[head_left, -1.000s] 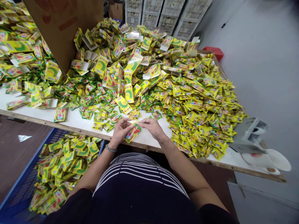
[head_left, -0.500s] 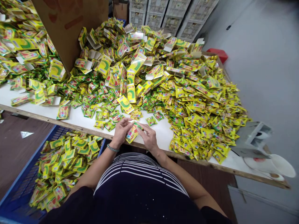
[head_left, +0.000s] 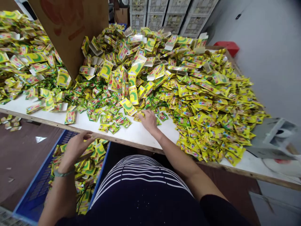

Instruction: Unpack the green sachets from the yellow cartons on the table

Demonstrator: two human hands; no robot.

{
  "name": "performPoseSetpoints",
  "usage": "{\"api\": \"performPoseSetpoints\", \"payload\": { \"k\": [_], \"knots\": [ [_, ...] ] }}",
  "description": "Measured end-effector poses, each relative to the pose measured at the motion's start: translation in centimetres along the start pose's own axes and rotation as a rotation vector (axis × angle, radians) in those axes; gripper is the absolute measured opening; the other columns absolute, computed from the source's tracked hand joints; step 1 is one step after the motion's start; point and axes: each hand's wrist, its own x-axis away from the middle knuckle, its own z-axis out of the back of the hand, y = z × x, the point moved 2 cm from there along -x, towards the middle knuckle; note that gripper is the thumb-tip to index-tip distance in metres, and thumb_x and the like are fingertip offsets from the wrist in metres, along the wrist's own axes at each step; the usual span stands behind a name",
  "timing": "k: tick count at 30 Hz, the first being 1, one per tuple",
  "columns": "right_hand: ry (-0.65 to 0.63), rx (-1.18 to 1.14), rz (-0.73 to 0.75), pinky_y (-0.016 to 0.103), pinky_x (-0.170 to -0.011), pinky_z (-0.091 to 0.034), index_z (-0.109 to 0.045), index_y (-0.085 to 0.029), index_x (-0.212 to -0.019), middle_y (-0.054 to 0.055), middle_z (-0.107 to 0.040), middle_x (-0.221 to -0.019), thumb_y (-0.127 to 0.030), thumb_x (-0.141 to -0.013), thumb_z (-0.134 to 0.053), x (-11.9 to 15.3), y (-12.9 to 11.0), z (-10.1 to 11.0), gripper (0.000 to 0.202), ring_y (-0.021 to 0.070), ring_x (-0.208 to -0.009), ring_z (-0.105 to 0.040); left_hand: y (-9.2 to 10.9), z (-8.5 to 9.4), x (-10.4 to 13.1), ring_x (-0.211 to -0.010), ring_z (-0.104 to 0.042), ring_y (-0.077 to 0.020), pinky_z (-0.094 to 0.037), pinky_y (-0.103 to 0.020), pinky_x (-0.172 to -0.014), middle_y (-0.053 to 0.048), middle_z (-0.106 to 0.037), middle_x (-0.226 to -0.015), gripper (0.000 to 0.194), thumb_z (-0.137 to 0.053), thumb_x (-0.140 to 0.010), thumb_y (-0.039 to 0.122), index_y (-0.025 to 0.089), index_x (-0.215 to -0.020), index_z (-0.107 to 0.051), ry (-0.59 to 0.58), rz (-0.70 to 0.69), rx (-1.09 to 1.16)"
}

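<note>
My left hand (head_left: 78, 145) hangs above the blue crate (head_left: 63, 138), just off the table's front edge. Its fingers are loosely bent and apart, with nothing visible in them. In the crate lie many closed yellow-green boxes (head_left: 100, 150). On the white table, my right hand (head_left: 150, 121) has its fingertips curled down on the right end of a small yellow packet (head_left: 138, 116); the grip is partly hidden. Beside it lie a green packet (head_left: 162, 116) on the right and several green and yellow packets (head_left: 119, 119) on the left. A flat yellow box (head_left: 128, 106) rests just behind.
Opened boxes (head_left: 137, 64) are heaped at the back, and a large mound of yellow packets (head_left: 207, 116) covers the right side. A cardboard divider (head_left: 63, 34) stands at left. A grey metal device (head_left: 270, 138) sits at far right. White crates (head_left: 160, 14) are stacked behind.
The box both hands held at the table edge has left them. My left hand has moved left over the crate; my right hand has reached forward to the yellow packet. The view has shifted slightly.
</note>
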Motion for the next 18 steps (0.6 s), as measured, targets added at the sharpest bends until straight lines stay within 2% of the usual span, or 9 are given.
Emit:
{"api": "performPoseSetpoints", "payload": {
  "k": [3,5,7,9,11,14,18],
  "knots": [
    [-0.122,0.118,-0.044,0.044,-0.093,-0.044,-0.065,-0.016,-0.114,0.016,-0.067,-0.110,-0.039,-0.079,-0.075,-1.5,0.8,-1.0,0.043,0.0315,-0.107,-0.056,3.4,-2.6,-1.2,-0.076,-0.067,-0.0234,-0.044,-0.029,-0.067,-0.005,-0.076,-0.083,0.038,-0.058,-0.079,0.055,0.022,-0.092,-0.070,0.085,-0.071,0.048],
    [-0.158,0.071,-0.072,0.041,-0.088,-0.045,-0.062,-0.018,-0.117,0.013,-0.068,-0.107,-0.035,-0.074,-0.079,-0.9,1.3,-1.1,0.049,0.0295,-0.102,-0.058,6.3,-5.1,-2.7,-0.070,-0.063,-0.0214,-0.039,-0.029,-0.063,-0.004,-0.072,-0.073,0.030,-0.058,-0.081,0.050,0.022,-0.081,-0.069,0.149,-0.140,0.049],
    [-0.170,-0.039,-0.091,0.037,-0.082,-0.047,-0.062,-0.022,-0.116,0.007,-0.069,-0.098,-0.032,-0.072,-0.079,0.5,2.1,-0.7,0.048,0.0254,-0.091,-0.061,8.9,-7.6,-4.4,-0.064,-0.059,-0.0201,-0.034,-0.029,-0.060,-0.004,-0.067,-0.066,0.027,-0.059,-0.082,0.045,0.022,-0.071,-0.067,0.177,-0.208,0.090],
    [-0.180,-0.180,-0.120,0.033,-0.074,-0.048,-0.063,-0.025,-0.112,0.001,-0.068,-0.083,-0.032,-0.073,-0.076,2.0,2.9,0.1,0.042,0.0207,-0.076,-0.062,10.9,-10.2,-5.9,-0.062,-0.056,-0.0196,-0.032,-0.029,-0.059,-0.004,-0.066,-0.064,0.028,-0.062,-0.082,0.045,0.021,-0.069,-0.068,0.119,-0.295,0.169],
    [-0.174,-0.344,-0.177,0.030,-0.066,-0.049,-0.062,-0.026,-0.108,-0.003,-0.065,-0.074,-0.035,-0.074,-0.072,3.4,3.9,0.9,0.036,0.0176,-0.066,-0.060,12.4,-12.8,-6.9,-0.061,-0.057,-0.0197,-0.032,-0.028,-0.058,-0.004,-0.067,-0.065,0.026,-0.065,-0.081,0.045,0.020,-0.074,-0.071,-0.005,-0.358,0.261],
    [-0.137,-0.520,-0.272,0.029,-0.060,-0.049,-0.060,-0.024,-0.102,-0.002,-0.068,-0.076,-0.042,-0.072,-0.070,4.7,5.0,1.7,0.036,0.0166,-0.062,-0.062,14.0,-15.8,-7.3,-0.062,-0.059,-0.0205,-0.033,-0.027,-0.058,-0.005,-0.070,-0.069,0.021,-0.071,-0.079,0.039,0.020,-0.086,-0.074,-0.153,-0.349,0.338],
    [-0.097,-0.491,-0.328,0.030,-0.061,-0.050,-0.059,-0.026,-0.097,-0.002,-0.070,-0.079,-0.042,-0.069,-0.073,4.9,5.7,2.0,0.035,0.0169,-0.063,-0.063,15.3,-17.1,-6.9,-0.064,-0.060,-0.0216,-0.035,-0.028,-0.062,-0.005,-0.070,-0.070,0.019,-0.077,-0.075,0.029,0.019,-0.091,-0.074,-0.097,-0.298,0.296]
  ]
}}
